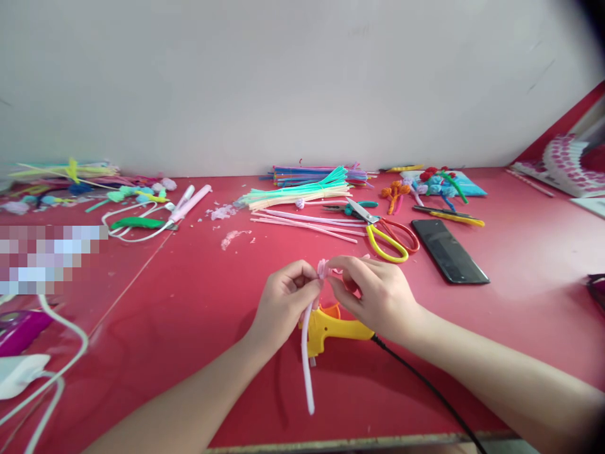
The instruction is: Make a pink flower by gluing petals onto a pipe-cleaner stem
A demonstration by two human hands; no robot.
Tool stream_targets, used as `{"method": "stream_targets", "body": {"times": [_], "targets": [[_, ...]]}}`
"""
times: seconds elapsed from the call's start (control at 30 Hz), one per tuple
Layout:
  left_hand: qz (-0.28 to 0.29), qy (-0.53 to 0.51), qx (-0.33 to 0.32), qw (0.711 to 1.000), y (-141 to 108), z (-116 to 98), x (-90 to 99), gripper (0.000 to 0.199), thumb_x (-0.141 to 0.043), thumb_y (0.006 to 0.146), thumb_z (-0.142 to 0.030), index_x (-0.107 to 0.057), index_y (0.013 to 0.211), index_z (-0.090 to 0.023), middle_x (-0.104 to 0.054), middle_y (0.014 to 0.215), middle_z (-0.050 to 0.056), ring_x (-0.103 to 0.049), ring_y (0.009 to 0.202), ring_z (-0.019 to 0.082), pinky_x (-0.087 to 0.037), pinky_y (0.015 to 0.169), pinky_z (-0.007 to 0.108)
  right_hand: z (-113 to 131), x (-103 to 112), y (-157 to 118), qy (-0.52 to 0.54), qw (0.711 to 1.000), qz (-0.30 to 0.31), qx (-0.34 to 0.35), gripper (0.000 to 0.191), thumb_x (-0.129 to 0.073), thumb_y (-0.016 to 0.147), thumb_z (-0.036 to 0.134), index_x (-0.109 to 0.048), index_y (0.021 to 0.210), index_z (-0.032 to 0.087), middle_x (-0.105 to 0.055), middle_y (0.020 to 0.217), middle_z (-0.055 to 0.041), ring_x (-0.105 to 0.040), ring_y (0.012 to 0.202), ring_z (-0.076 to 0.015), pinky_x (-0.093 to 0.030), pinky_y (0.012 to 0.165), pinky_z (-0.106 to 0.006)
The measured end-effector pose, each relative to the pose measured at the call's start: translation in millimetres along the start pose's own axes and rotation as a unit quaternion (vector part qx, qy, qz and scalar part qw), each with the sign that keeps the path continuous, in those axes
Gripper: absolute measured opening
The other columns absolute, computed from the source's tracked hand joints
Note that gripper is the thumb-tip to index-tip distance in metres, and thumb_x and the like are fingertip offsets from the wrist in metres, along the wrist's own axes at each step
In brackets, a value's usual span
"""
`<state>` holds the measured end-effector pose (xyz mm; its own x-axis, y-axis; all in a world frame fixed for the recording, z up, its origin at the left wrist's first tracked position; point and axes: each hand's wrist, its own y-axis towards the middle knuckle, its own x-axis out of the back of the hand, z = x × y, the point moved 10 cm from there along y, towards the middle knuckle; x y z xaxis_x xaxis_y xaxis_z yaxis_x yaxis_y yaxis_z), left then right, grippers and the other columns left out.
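Observation:
My left hand (287, 304) pinches a pale pink pipe cleaner (306, 366) whose straight end hangs down toward the table's front edge. At its top the pipe cleaner is bent into a small looped cluster (322, 268). My right hand (378, 293) has its thumb and index finger closed at the right side of that cluster. Fingers partly hide how the loops are joined. Under both hands lies a yellow hot glue gun (338, 328) with an orange trigger, its black cord running to the lower right.
Behind my hands are scissors (387, 243), loose pink pipe cleaners (307, 226) and a turquoise and cream bundle (302, 189). A black phone (449, 251) lies right, near finished pipe-cleaner flowers (439, 183). On the left are a pink curling-iron-like tool (190, 203) and white cables (78, 331).

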<state>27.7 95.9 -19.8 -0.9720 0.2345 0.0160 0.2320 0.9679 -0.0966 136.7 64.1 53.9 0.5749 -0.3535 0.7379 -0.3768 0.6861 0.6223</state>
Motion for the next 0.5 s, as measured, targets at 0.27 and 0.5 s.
{"method": "stream_targets", "body": {"times": [0.27, 0.5], "targets": [[0.006, -0.012, -0.002, 1.0, -0.7, -0.8, -1.7, 0.019, -0.06, 0.081, -0.027, -0.051, 0.068, -0.018, -0.049, 0.048, -0.007, -0.035, 0.036, 0.003, -0.028, 0.035, 0.014, -3.8, -2.6, -0.8, 0.009, 1.0, 0.001, -0.015, 0.016, -0.047, 0.089, 0.021, -0.06, 0.097, 0.017, -0.061, 0.061, 0.0019, -0.053, 0.052, -0.0091, -0.039, 0.055, -0.021], [0.005, -0.012, -0.005, 1.0, 0.0, 0.8, -0.8, 0.022, -0.06, 0.083, -0.031, -0.05, 0.068, -0.018, -0.05, 0.048, -0.007, -0.035, 0.035, 0.003, -0.027, 0.034, 0.013, -0.7, 1.9, -1.3, 0.025, 1.0, -0.016, -0.009, 0.013, -0.051, 0.086, 0.021, -0.056, 0.097, 0.016, -0.059, 0.061, 0.0033, -0.049, 0.049, -0.0078, -0.036, 0.05, -0.02]]}}
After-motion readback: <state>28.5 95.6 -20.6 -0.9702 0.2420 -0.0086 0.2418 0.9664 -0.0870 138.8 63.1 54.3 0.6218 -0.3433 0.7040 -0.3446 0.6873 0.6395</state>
